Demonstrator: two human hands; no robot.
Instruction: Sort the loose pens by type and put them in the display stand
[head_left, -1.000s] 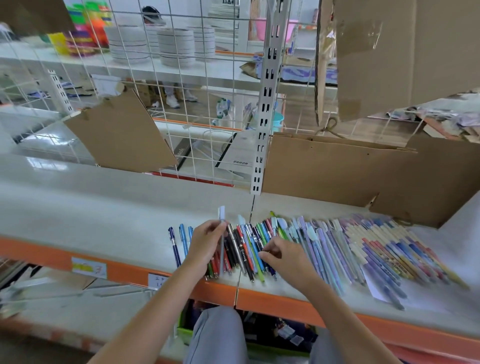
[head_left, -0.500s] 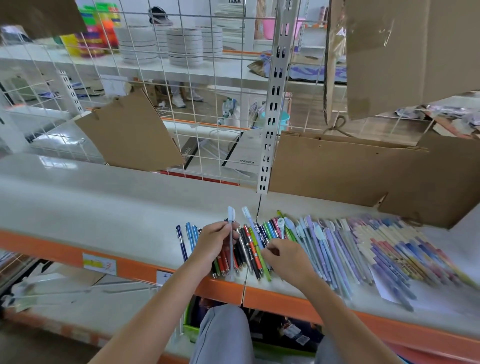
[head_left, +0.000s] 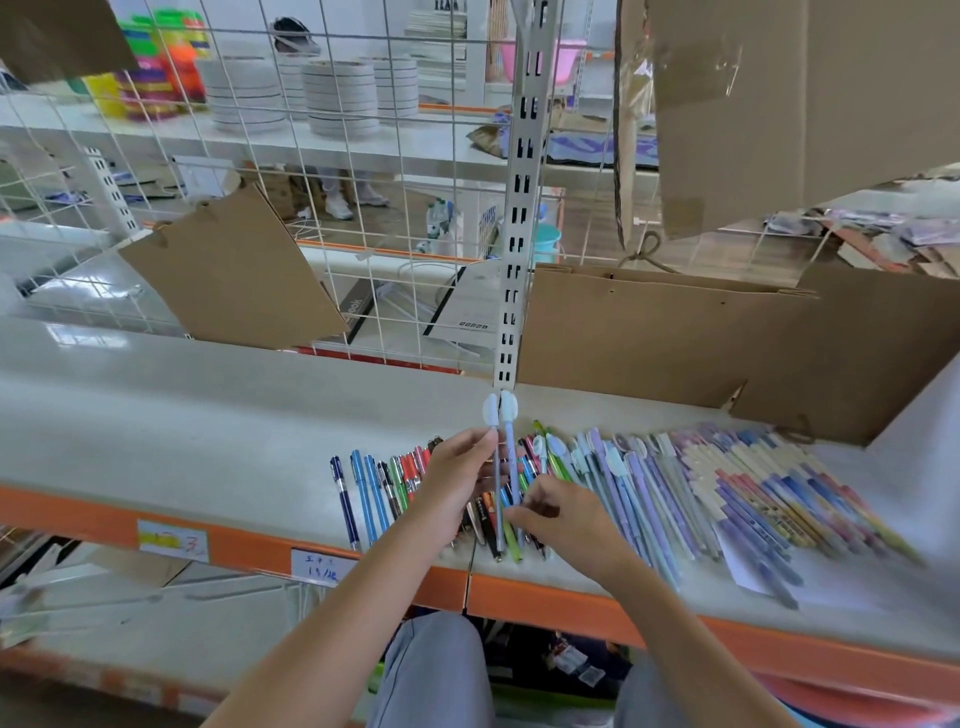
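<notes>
- Left hand: raised just above the shelf, fingers and thumb curled round two white-capped pens; the pens stand nearly upright, side by side and touching, caps up, lower tips down among the loose pens near the front lip.
- Right hand: low over the shelf, just right of the held pair; fingers curled, tips pinched at the loose pens beneath. What exactly they pinch is hidden.
- Loose pens, left group: dark blue, light blue, green, red and black barrels, lying side by side, points toward the front lip; several lower ends reach almost to the edge.
- Loose pens, right group: pale blue, lilac, pink and cream barrels, fanned rightward in a dense row, some lying on a white paper sheet near the front.
- Front edge: orange lip running the full width of the shelf, with two paper labels stuck on it.
- Open room: bare shelf stretching left of the dark blue pen and behind all pens up to the back.
- Back boundary: white wire grid with a slotted upright post just behind the held caps.
- Cardboard: one tilted sheet at the left back; a low cardboard wall closing the right back; a hanging panel overhead at right.
</notes>
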